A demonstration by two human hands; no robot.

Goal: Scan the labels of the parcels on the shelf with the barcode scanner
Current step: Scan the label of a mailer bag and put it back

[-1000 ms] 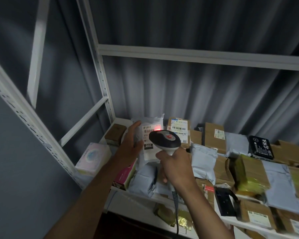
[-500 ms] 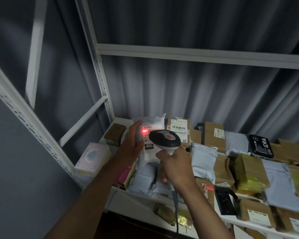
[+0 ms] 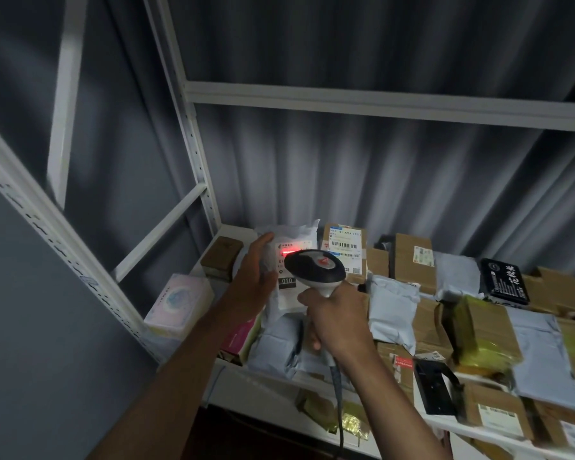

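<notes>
While the right hand is wrapping its grip around the handle of the barcode scanner, the scanner's dark head is pointing at the white parcel standing at the back left of the shelf. A red glow is lying on that parcel's label, just above the scanner head. The left hand is propping the white parcel upright, its fingers spread fairly straight along the parcel's left edge. A brown box with a barcode label is standing just beside it on the right, and grey mailer bags and cardboard boxes are crowding the shelf further right.
</notes>
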